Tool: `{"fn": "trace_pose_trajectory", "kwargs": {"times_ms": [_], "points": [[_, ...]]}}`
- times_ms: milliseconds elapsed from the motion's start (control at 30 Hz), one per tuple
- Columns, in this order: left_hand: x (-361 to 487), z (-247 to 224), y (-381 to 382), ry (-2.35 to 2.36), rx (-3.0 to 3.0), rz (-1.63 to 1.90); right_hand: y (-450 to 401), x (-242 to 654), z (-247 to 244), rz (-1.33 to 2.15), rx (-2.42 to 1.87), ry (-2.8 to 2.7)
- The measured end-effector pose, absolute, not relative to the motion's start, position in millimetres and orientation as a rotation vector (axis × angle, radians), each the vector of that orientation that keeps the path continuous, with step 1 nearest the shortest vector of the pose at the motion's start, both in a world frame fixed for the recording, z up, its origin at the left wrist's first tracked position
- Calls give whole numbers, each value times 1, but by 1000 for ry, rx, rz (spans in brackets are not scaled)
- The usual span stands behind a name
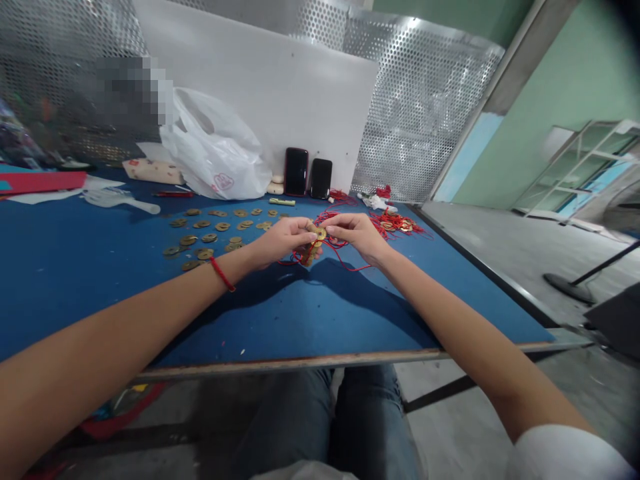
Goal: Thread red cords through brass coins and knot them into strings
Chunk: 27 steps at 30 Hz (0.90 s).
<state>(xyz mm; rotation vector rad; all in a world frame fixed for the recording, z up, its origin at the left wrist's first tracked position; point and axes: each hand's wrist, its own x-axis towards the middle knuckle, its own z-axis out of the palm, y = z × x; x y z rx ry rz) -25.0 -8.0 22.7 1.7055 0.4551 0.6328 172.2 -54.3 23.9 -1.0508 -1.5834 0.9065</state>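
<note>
My left hand (pixel 283 241) is closed around a few brass coins (pixel 319 234) with holes in their middles, held just above the table. More of the same coins hang below its fingers. My right hand (pixel 361 235) pinches with thumb and forefinger right at the upper coin's edge, where red cord meets it; the fingertips partly hide the exact grip. Loose red cord (pixel 353 268) loops down from the coins to the right under my right wrist. Loose brass coins (pixel 209 237) lie scattered to the left of my left hand.
On the blue table (pixel 300 320), a pile of red cords with coins (pixel 400 223) lies right. Two dark phones (pixel 297 172) lean against a white board (pixel 260 73). A white plastic bag (pixel 215 150), tissue pack (pixel 154 171) and plastic fork (pixel 120 199) stand or lie back left.
</note>
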Motion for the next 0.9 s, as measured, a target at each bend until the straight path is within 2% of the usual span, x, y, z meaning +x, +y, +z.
{"fn": "trace_pose_trajectory", "kwargs": {"times_ms": [367, 900], "points": [[-25, 23, -10, 494, 1710, 643, -52, 161, 12, 1089, -954, -1260], [-25, 24, -9, 605, 1655, 690, -55, 150, 8, 917, -963, -1325]]}}
